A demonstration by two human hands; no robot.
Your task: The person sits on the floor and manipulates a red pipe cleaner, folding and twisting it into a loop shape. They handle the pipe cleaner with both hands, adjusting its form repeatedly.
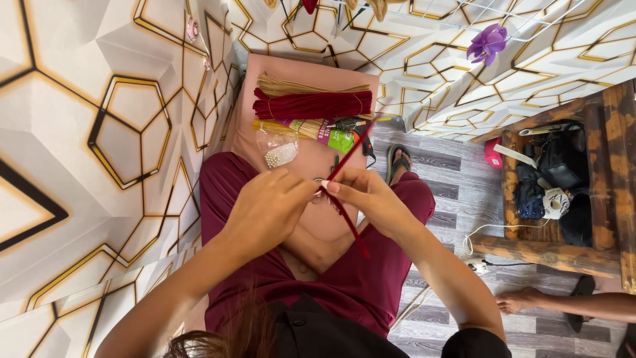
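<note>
Over lap, left hand [268,202] and right hand [364,195] pinch dark-red stem [348,156]; green-pink packet [334,138] beyond.

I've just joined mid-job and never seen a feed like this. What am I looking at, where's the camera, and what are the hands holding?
There is no machine here: a person works with two bare hands. The one picture comes from a camera on their head, looking down at their lap. The left hand and right hand meet on a dark red fuzzy stem, each pinching it. In front lies a pink board with a bundle of red stems, tan stems, a bag of white beads and a green packet. Another person's foot shows at lower right.
</note>
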